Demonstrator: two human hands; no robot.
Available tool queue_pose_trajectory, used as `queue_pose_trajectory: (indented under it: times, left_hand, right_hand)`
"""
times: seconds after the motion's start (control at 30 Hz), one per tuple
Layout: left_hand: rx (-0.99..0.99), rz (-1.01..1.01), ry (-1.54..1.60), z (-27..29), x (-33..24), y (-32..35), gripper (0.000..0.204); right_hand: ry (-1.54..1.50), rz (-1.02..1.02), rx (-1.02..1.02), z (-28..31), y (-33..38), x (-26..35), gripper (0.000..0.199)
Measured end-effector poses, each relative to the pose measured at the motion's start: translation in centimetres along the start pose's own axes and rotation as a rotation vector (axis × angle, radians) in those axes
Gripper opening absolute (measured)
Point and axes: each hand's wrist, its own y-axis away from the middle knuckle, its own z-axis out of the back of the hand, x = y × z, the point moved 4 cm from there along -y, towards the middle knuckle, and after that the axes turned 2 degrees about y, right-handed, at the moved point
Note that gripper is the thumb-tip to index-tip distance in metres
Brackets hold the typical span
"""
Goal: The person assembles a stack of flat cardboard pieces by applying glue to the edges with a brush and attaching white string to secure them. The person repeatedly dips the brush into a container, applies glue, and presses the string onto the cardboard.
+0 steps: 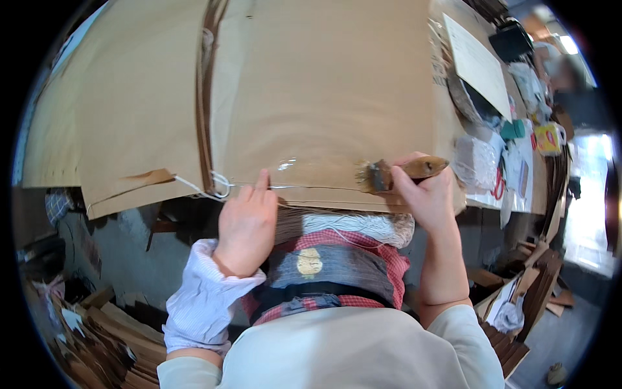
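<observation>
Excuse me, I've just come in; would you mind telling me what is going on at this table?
A person holds a brush in the right hand, its bristles at the brown sheet, close to the near edge. A glossy, wet-looking patch shows to the left of the bristles. The left hand rests at that edge, near a white cord.

1. We are inside a workshop, apparently one for paper or cardboard handwork.
2. Broad brown sheets (330, 78) spread across our table (539, 172), a bristle brush (378, 176) held at their near edge.
3. Red-handled scissors (498, 186) and a yellow-and-white jug (549, 139) share its right end.
4. Below, we see cardboard pieces (116, 330) heaped on both sides.
</observation>
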Motion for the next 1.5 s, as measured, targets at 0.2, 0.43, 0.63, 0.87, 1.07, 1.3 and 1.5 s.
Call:
queue_pose_trajectory:
  times: [0.2, 0.43, 0.63, 0.87, 1.07, 1.3, 1.5]
  left_hand:
    - [0.067, 0.031, 0.044, 0.0, -0.2, -0.3, 0.02]
    - [0.078, 0.065, 0.173, 0.7, 0.0, -0.1, 0.004]
    - [0.268, 0.398, 1.051, 3.4, 0.1, 2.1, 0.005]
    - [0.007, -0.025, 1.134, 9.5, -4.8, 0.8, 0.006]
    - [-0.141, -0.042, 0.32, 11.3, -2.4, 0.2, 0.009]
    - [-0.089, 0.138, 0.542, 1.6, 4.8, -4.7, 0.006]
    - [-0.167, 0.097, 0.345, -0.5, 4.8, -4.6, 0.012]
  right_hand:
    - [0.312, 0.003, -0.155, 4.0, -0.2, -3.8, 0.018]
    - [-0.532, 0.005, -0.295, 9.8, 0.8, -6.2, 0.012]
    - [0.752, 0.213, -0.537, 15.6, 2.4, -14.4, 0.027]
    - [-0.268, 0.497, 0.396, -1.8, 9.4, -3.2, 0.025]
    - [-0.296, 0.352, 0.212, 4.8, 8.9, -5.7, 0.011]
    - [-0.196, -0.142, 0.067, 6.8, 1.1, -11.7, 0.009]
    - [0.05, 0.181, -0.169, 3.7, 0.3, -14.2, 0.009]
